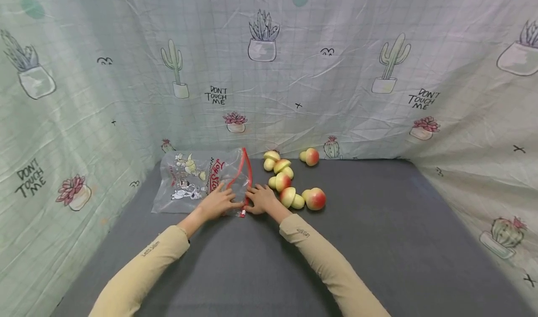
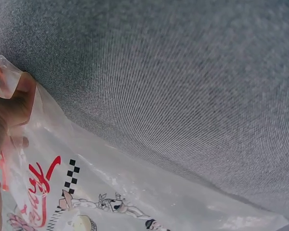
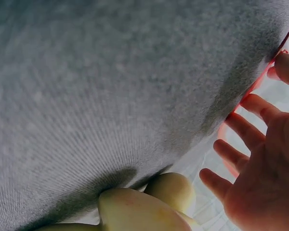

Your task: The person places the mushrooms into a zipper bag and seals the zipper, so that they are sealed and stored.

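A clear plastic zip bag with a red zip edge and cartoon print lies flat, its mouth facing right and parted. My left hand grips the bag's plastic near the mouth; in the left wrist view the thumb is bent against the bunched film. At the red edge, my right hand spreads its fingers, and the fingertips touch the zip strip in the right wrist view. Several yellow mushroom-shaped pieces with red-blushed caps, such as this mushroom, lie just right of my right hand.
One mushroom-shaped piece sits apart at the back, near the fabric backdrop. That cactus-printed cloth hangs behind and on both sides of the dark grey table.
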Demonstrator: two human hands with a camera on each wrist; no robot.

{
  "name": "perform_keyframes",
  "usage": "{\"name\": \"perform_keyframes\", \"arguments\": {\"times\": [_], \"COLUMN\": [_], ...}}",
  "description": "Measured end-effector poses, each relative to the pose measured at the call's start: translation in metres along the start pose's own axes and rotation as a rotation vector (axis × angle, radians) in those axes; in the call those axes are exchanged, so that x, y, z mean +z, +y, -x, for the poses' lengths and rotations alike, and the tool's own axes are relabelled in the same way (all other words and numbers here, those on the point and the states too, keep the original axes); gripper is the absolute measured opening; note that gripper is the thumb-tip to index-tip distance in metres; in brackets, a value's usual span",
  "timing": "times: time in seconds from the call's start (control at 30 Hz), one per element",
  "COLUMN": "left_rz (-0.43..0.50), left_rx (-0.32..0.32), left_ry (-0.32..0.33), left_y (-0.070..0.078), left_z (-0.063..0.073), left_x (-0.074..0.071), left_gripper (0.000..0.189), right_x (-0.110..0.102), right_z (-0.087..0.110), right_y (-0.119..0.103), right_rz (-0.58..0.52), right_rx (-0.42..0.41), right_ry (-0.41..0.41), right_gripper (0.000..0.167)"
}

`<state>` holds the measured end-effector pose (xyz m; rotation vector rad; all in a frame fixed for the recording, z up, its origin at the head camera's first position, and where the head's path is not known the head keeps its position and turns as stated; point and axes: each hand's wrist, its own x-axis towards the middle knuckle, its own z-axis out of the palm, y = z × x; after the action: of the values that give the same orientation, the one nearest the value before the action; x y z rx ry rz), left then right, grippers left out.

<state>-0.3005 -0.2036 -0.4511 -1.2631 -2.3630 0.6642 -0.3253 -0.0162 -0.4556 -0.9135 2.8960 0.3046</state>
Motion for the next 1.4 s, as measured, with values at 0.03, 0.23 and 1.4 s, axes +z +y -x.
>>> {"name": "perform_keyframes", "arguments": {"times": [0.03,0.23,1.4], "left_rz": [-0.009,0.010,0.016], "left_rx": [0.016,0.130,0.043], "left_ry": [-0.008,-0.013,-0.059], "left_y": [0.000,-0.003,-0.001], "left_z": [-0.001,-0.007,0.011], "left_x": [0.000,-0.004,-0.012], "left_gripper": [0.062,0.051,0.054], "right_x": [-0.001,-0.001,-0.001], "right_z": [0.000,0.001,0.009], "right_y": [0.000,0.000,0.001], "right_rz": [-0.002,-0.004,0.047], "right_rx": [-0.003,-0.010,-0.033], "right_ry": [-0.002,0.002,0.040], "right_gripper": [0.055,0.055,0.056]}}
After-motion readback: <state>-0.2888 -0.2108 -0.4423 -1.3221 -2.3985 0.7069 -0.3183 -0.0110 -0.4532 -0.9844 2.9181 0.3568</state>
